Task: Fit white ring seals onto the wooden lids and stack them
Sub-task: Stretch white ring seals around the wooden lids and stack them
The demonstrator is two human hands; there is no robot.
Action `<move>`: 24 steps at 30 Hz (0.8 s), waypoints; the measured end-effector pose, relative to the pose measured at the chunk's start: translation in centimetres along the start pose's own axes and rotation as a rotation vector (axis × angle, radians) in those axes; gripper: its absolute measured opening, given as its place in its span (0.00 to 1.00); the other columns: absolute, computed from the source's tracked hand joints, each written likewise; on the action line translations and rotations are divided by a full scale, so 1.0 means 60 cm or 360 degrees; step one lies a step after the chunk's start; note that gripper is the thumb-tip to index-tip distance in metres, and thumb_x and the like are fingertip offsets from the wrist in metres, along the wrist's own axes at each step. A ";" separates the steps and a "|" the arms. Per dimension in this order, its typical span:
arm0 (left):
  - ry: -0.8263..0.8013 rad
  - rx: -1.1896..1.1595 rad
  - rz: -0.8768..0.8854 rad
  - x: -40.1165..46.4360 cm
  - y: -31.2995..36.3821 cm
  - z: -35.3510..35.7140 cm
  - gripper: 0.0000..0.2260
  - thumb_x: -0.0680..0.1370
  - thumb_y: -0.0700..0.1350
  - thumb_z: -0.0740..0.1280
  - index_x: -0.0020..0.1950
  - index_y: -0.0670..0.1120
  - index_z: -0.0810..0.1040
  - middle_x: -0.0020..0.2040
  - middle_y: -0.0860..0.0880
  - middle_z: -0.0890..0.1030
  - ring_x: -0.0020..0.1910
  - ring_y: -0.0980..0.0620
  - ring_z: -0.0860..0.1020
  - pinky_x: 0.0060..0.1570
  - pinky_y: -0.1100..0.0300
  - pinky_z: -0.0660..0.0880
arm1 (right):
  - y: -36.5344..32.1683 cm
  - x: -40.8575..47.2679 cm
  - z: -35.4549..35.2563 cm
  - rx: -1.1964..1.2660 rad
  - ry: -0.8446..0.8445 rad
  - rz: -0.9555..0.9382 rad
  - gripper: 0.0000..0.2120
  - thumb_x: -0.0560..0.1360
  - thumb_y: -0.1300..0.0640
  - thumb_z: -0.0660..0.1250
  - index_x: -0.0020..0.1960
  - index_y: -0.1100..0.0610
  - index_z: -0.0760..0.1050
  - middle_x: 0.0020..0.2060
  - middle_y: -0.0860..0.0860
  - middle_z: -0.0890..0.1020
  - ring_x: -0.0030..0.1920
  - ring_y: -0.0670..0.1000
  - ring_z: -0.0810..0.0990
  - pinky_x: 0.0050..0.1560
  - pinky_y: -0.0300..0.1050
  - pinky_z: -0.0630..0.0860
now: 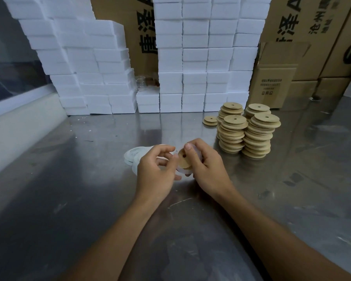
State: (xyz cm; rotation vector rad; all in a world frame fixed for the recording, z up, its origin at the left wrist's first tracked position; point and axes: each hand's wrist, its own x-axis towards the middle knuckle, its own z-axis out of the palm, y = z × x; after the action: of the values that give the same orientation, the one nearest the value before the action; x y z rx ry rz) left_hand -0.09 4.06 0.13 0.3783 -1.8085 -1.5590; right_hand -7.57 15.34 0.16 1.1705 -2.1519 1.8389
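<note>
Hands first, since they were nearest: my right hand (203, 163) was gripping a wooden lid (184, 161) on edge just above the worktop (69, 199), thumb across its face. My left hand (156, 165) had its fingers curled in beside it, looked like it was pinching a white ring seal (183, 171) onto the lid's rim, though the blur made that hard to call. So, mid-fitting I'd say. Loose seals (132, 154) lay just behind the left hand. Next I'd need to work the seal all the way round, then set the lid on the lid stacks (249, 130) further back right. White foam boxes (193, 57) and cartons (276, 78) lined the back.
</note>
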 end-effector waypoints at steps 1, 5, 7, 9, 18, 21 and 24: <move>0.0005 0.0039 -0.0002 0.001 -0.002 -0.001 0.06 0.76 0.40 0.71 0.53 0.46 0.80 0.47 0.44 0.81 0.41 0.46 0.83 0.30 0.62 0.78 | -0.001 -0.001 0.001 0.0025 -0.0018 -0.0004 0.09 0.82 0.52 0.61 0.47 0.53 0.76 0.38 0.46 0.80 0.37 0.45 0.80 0.32 0.36 0.76; -0.0015 -0.0004 -0.0077 0.003 -0.001 -0.005 0.06 0.75 0.43 0.74 0.50 0.46 0.81 0.46 0.51 0.84 0.44 0.51 0.84 0.33 0.56 0.81 | -0.003 -0.003 0.004 0.0018 -0.0073 -0.0049 0.08 0.83 0.52 0.60 0.54 0.52 0.77 0.43 0.45 0.81 0.41 0.49 0.82 0.33 0.39 0.79; -0.0008 -0.0079 -0.0087 0.003 0.000 -0.007 0.03 0.75 0.39 0.74 0.48 0.44 0.82 0.43 0.56 0.84 0.42 0.55 0.84 0.33 0.56 0.81 | -0.003 -0.002 0.003 0.0012 -0.0078 -0.0045 0.09 0.83 0.52 0.60 0.60 0.50 0.75 0.44 0.41 0.81 0.40 0.48 0.83 0.33 0.38 0.78; 0.0047 -0.0109 -0.0078 0.003 0.003 -0.008 0.02 0.75 0.38 0.74 0.46 0.43 0.83 0.42 0.57 0.84 0.42 0.56 0.84 0.34 0.57 0.81 | -0.002 -0.002 0.004 -0.0008 -0.0074 -0.0025 0.11 0.82 0.51 0.60 0.64 0.48 0.73 0.43 0.39 0.81 0.38 0.47 0.83 0.34 0.38 0.79; 0.0104 -0.0151 -0.0235 0.008 0.003 -0.006 0.05 0.76 0.37 0.71 0.41 0.44 0.78 0.36 0.54 0.84 0.41 0.49 0.85 0.46 0.43 0.82 | 0.004 0.002 0.009 -0.0165 0.0155 -0.0155 0.05 0.78 0.54 0.69 0.50 0.54 0.81 0.42 0.43 0.84 0.45 0.43 0.81 0.40 0.33 0.73; 0.0134 -0.0181 -0.0256 0.007 -0.001 -0.004 0.06 0.78 0.37 0.70 0.42 0.44 0.78 0.40 0.51 0.85 0.43 0.49 0.85 0.43 0.47 0.83 | 0.003 0.002 0.010 -0.0167 0.0183 -0.0118 0.05 0.78 0.52 0.69 0.48 0.53 0.80 0.41 0.42 0.83 0.44 0.44 0.81 0.41 0.39 0.76; 0.0121 -0.0290 -0.0341 0.007 -0.004 -0.002 0.05 0.78 0.37 0.69 0.42 0.44 0.79 0.48 0.44 0.84 0.47 0.45 0.85 0.43 0.49 0.83 | 0.002 0.003 0.010 -0.0119 0.0193 -0.0035 0.04 0.78 0.51 0.69 0.47 0.51 0.80 0.40 0.43 0.83 0.44 0.45 0.82 0.44 0.50 0.79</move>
State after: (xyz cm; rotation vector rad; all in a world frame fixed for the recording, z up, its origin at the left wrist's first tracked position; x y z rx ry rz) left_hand -0.35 3.65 0.03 0.5507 -1.5942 -1.8149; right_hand -7.53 14.75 -0.02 1.0359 -2.1133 1.7559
